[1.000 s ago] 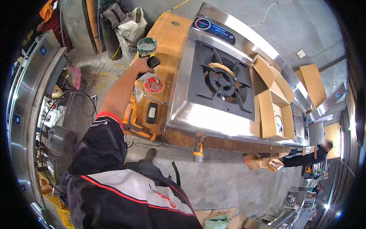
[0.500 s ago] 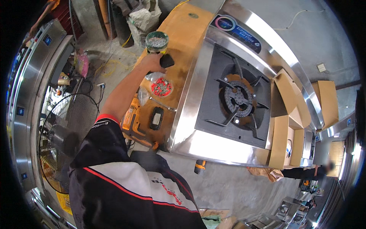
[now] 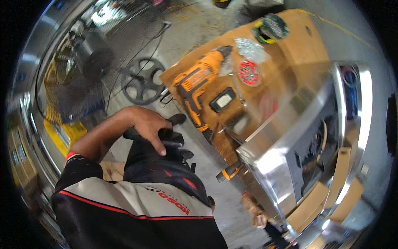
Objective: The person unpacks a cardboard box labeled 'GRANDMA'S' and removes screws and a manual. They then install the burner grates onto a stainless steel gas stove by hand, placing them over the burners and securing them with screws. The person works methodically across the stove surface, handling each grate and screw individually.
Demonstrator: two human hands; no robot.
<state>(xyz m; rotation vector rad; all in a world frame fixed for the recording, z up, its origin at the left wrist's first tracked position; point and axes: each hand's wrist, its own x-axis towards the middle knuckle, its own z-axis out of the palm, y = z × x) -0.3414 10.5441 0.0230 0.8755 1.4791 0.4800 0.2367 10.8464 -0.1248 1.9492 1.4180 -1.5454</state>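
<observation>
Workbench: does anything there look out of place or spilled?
Yes: an orange-and-black tool juts out past the wooden bench's edge, near the steel stove, where it might get bumped. No spill is visible.

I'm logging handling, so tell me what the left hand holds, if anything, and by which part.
The left hand seems to grip a dark object; blur and dark clothing keep its kind and the gripped part from being told.

Left hand (image 3: 150,126) is hiding part of the black thing (image 3: 172,137) it's gripping, ugh. Stove (image 3: 271,159) is blurring pretty badly too.
</observation>
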